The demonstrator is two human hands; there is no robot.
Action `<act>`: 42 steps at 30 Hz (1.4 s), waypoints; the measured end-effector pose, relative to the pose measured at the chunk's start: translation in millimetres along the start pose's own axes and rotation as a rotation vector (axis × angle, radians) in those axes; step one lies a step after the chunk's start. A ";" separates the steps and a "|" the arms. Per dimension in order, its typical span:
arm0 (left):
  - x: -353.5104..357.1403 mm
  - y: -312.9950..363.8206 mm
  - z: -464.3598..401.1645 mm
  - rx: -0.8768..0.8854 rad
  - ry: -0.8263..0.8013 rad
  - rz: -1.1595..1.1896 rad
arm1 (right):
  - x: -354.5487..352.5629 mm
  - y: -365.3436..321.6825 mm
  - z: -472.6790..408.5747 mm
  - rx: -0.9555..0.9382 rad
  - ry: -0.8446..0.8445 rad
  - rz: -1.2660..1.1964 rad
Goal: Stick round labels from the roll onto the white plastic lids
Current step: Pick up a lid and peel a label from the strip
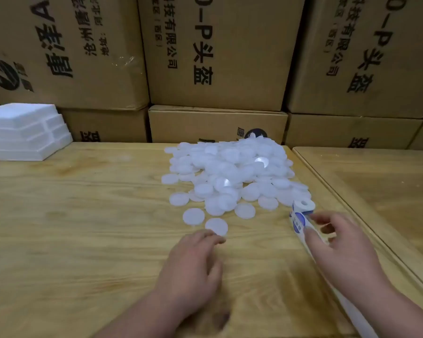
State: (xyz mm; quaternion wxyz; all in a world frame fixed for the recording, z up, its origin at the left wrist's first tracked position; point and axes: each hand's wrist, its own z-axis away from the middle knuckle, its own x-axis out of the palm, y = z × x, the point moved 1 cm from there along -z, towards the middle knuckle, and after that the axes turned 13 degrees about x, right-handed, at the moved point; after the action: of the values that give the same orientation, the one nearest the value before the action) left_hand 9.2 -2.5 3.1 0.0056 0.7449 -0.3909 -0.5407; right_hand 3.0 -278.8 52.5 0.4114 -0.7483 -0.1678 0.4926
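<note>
A heap of white plastic lids (pixel 232 172) lies on the wooden table (pixel 83 228), with a few single lids spread at its near edge. My left hand (pixel 193 262) reaches palm down, its fingertips touching the nearest lid (pixel 216 225). The label roll (pixel 303 206) sits at the heap's right corner, and its white backing strip (pixel 300 222) with round blue labels runs toward me under my right hand (pixel 340 245). My right thumb presses on the strip by a blue label; the fingers are spread and relaxed above it.
Stacked cardboard boxes (pixel 217 57) form a wall behind the table. A pile of white foam sheets (pixel 25 130) sits at the back left. A second wooden table (pixel 388 191) adjoins on the right, with a seam between them.
</note>
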 end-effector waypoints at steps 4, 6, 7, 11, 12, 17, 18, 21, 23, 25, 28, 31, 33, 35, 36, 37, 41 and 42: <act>32.7 -0.1 -48.1 -0.160 -0.029 -0.207 | 5.7 5.2 -36.0 0.271 -0.059 0.234; 46.6 -2.3 -59.6 -0.219 -0.039 -0.234 | 10.1 9.7 -42.7 0.324 -0.150 0.245; 51.3 -4.2 -63.1 -0.223 -0.035 -0.249 | 12.4 14.1 -46.8 0.318 -0.185 0.238; 57.4 -5.7 -68.2 -0.167 0.012 -0.198 | 20.4 19.4 -50.6 0.326 -0.460 0.112; 58.3 -6.1 -67.2 -0.176 0.027 -0.201 | 23.3 18.6 -48.6 0.331 -0.527 0.063; 61.3 -9.0 -67.7 -0.279 0.032 -0.243 | 38.4 5.1 -45.7 0.172 -0.703 0.088; 61.3 -8.3 -69.3 -0.264 0.035 -0.228 | 41.8 2.0 -47.7 0.137 -0.702 0.091; 60.9 -7.7 -71.0 -0.234 0.065 -0.171 | 54.0 -2.4 -55.0 0.099 -0.680 -0.017; 59.8 -9.0 -70.4 -0.219 0.097 -0.113 | 62.2 -4.2 -58.9 0.124 -0.711 -0.094; 57.7 -10.4 -70.8 -0.217 0.140 -0.015 | 69.7 -8.1 -63.7 0.152 -0.769 -0.122; 56.5 -12.1 -75.4 -0.263 0.195 0.070 | 80.1 -16.1 -72.6 0.154 -0.813 -0.050; 58.1 -13.0 -85.9 -0.280 0.254 0.144 | 89.5 -19.2 -80.2 0.163 -0.838 -0.016; 58.2 -13.6 -94.2 -0.279 0.296 0.200 | 92.8 -18.7 -84.1 0.168 -0.845 -0.038; 58.8 -14.9 -102.8 -0.254 0.321 0.232 | 96.3 -16.2 -88.8 0.158 -0.838 -0.071; 59.9 -16.2 -106.5 -0.240 0.324 0.243 | 98.4 -15.8 -90.8 0.153 -0.823 -0.089; 61.5 -17.7 -109.6 -0.233 0.310 0.246 | 100.4 -15.8 -92.6 0.152 -0.807 -0.105; 67.6 -24.7 -120.4 -0.194 0.120 0.170 | 107.3 -18.3 -100.7 0.171 -0.769 -0.159; 67.6 -25.1 -123.2 -0.171 0.077 0.179 | 107.8 -19.5 -102.7 0.180 -0.761 -0.172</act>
State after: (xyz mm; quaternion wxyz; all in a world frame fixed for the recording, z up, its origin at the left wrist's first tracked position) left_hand 130.8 -75.8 -10.8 0.1325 0.7240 -0.4080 -0.5403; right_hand 145.2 -242.5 21.2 0.4235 -0.4566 -0.3264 0.7110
